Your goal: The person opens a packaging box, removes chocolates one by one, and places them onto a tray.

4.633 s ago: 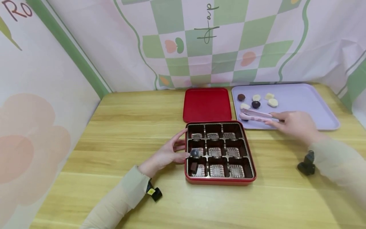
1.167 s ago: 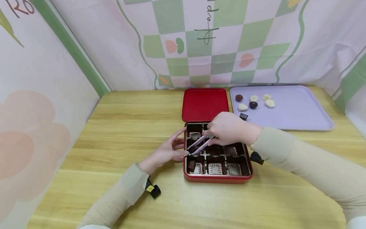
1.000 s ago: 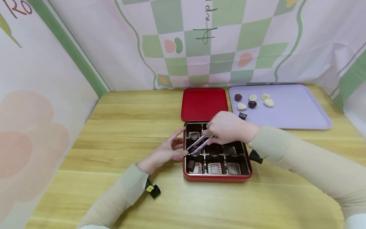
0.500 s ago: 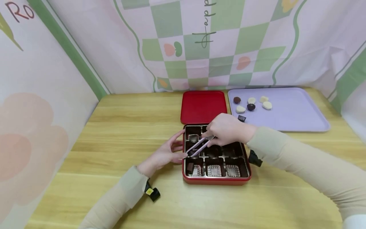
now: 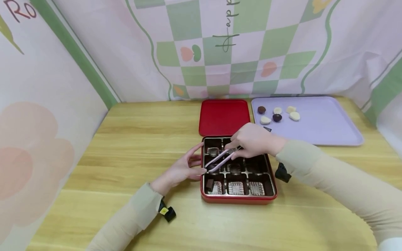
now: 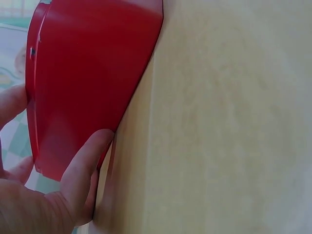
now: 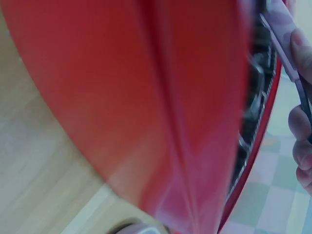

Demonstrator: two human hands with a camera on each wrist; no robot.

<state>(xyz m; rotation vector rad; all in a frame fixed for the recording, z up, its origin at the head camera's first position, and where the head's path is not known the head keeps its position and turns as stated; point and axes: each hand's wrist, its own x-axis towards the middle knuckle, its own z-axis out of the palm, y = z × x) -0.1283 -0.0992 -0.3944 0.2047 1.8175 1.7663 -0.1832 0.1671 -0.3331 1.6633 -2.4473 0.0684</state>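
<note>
My left hand (image 5: pixel 179 172) rests against the left side of a red tin box (image 5: pixel 238 199), its thumb and fingers spread along the wall, as the left wrist view also shows. Pale purple tongs (image 5: pixel 221 163) are held in my right hand (image 5: pixel 255 141) above the box. Their tips are spread a little and reach into the left compartment of the middle row; what lies between them is too dark to tell. A brown rectangular chocolate (image 5: pixel 209 184) stands in the front left compartment. My right hand hides part of the back and middle rows.
Behind the box lies a red lid (image 5: pixel 224 116). A lilac tray (image 5: pixel 326 122) at the back right bears several white and dark chocolates; a dark square chocolate (image 5: pixel 267 129) on it is partly hidden by my right hand. A patterned curtain (image 5: pixel 216 52) hangs behind the table.
My right hand has carried the tongs from the tray leftward to the box. In the last half second it has shifted slightly right. My left hand has stayed at the box's side.
</note>
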